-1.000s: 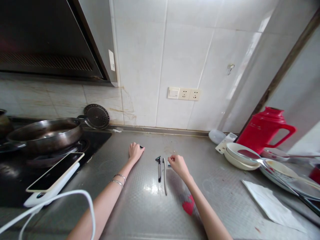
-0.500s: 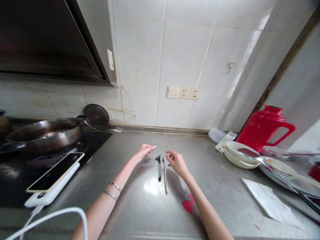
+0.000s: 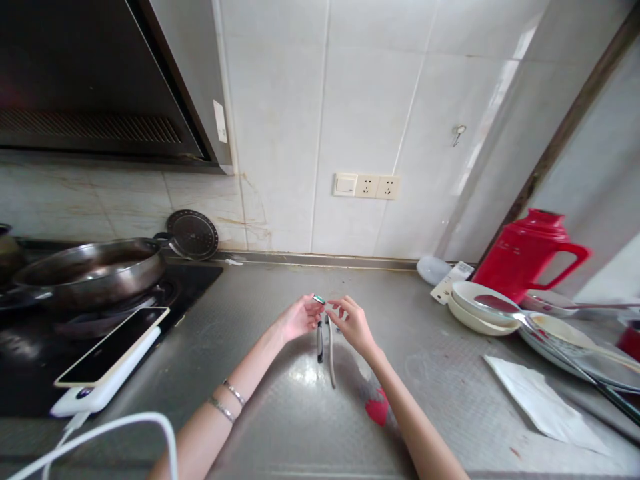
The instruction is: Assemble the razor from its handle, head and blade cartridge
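Observation:
My left hand (image 3: pixel 300 317) is turned palm up above the counter, its fingertips closed on a small green-and-dark piece that looks like a razor cartridge (image 3: pixel 319 299). My right hand (image 3: pixel 351 323) hovers just beside it, fingers curved and apart, the tips close to that piece; whether they touch it I cannot tell. Below the hands, a razor (image 3: pixel 320 347) lies with its dark handle showing and its top end hidden behind my left fingers. Alongside it is a thin pale toothbrush-like stick (image 3: pixel 331 360). Another small dark item (image 3: pixel 339 329) is partly covered by my right hand.
To the left, a pan (image 3: pixel 95 267) stands on the black stove, with a phone (image 3: pixel 113 347) and white power bank (image 3: pixel 110 373) near its edge. Right hold stacked bowls (image 3: pixel 480 323), a red thermos (image 3: pixel 525 257) and a white paper (image 3: pixel 543 403). A white cable (image 3: pixel 125 420) loops at lower left.
My left hand has turned from palm down to palm up, and the green piece now shows at its fingertips. My right fingers have spread slightly and come nearer to it.

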### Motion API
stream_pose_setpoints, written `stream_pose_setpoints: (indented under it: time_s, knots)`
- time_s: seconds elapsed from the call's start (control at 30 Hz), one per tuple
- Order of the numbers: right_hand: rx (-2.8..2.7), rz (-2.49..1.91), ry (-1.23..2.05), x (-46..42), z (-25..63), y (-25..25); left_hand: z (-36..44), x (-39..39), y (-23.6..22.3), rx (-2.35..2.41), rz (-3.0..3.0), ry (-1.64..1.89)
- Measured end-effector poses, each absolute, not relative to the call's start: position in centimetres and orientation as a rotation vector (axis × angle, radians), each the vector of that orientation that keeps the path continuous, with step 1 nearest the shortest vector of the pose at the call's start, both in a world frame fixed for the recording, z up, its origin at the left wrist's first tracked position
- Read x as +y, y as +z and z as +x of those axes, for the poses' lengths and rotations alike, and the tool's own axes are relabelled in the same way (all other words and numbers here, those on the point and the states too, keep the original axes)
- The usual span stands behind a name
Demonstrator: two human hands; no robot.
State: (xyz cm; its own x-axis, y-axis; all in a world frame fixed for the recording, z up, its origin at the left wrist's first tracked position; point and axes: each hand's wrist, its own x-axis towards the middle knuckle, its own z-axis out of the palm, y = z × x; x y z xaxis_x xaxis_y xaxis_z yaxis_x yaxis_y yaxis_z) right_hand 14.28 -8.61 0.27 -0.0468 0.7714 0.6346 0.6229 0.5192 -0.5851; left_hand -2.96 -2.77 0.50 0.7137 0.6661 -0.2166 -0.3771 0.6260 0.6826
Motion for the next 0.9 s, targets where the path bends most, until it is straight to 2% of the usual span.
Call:
stream_pose_setpoints:
  time_s: [0.7,0.9]
  knots:
    - [-1.754,-1.195,0.069,-8.6,14.5,0.2,-1.9,-4.2,0.2,0.454,0.697,0.579]
    - [-1.818,-1.313,0.151,-7.9,17.9,0.2,-2.3,-2.8,-0.8,0.698,0.829,0.712]
